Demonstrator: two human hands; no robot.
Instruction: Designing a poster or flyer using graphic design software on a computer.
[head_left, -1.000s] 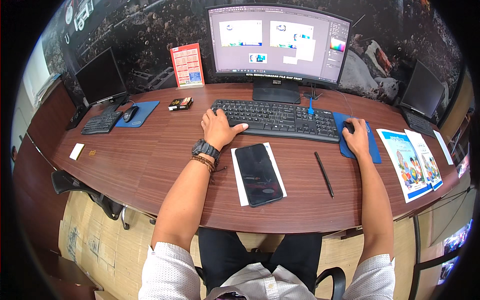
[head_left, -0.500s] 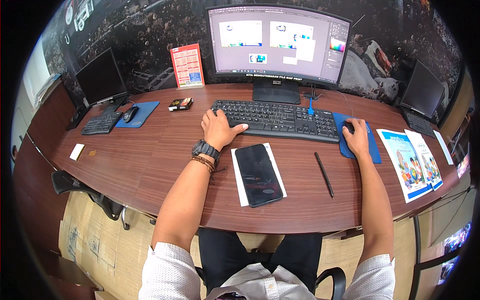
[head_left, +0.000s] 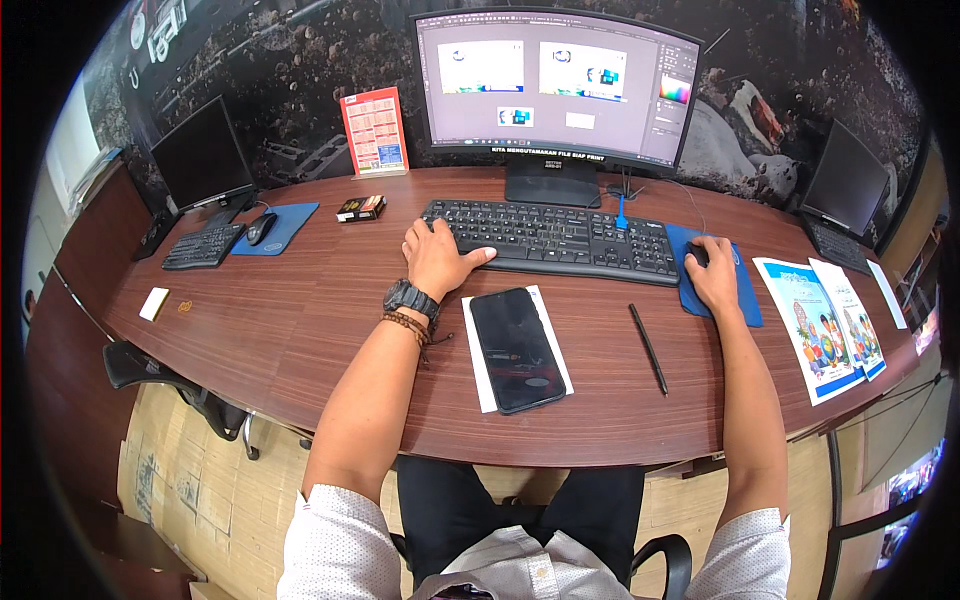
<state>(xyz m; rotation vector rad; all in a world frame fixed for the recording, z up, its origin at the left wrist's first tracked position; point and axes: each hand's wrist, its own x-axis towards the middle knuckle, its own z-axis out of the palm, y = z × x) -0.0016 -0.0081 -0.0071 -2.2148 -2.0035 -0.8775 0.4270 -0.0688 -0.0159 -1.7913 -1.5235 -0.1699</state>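
Observation:
My left hand (head_left: 438, 257) rests on the left end of a black keyboard (head_left: 560, 236), fingers apart and thumb stretched toward the lower row. A dark watch and a beaded bracelet circle that wrist. Over a black mouse (head_left: 697, 255) on a blue mouse pad (head_left: 745, 290), my right hand (head_left: 714, 277) is curled, its palm hiding part of the mouse. Behind the keyboard stands a curved monitor (head_left: 560, 75) with a design program showing two larger layouts, a small picture and a small white rectangle.
Between my forearms lie a black phone (head_left: 517, 350) on white paper and a black stylus (head_left: 648, 348). Printed booklets (head_left: 812, 330) are at the right. A small box (head_left: 361, 208), red desk calendar (head_left: 376, 132) and second monitor (head_left: 203, 153) with keyboard stand to the left.
On the monitor, white rectangles that covered part of the right-hand layout are gone; a small white rectangle now shows whole below it. Both hands keep their places.

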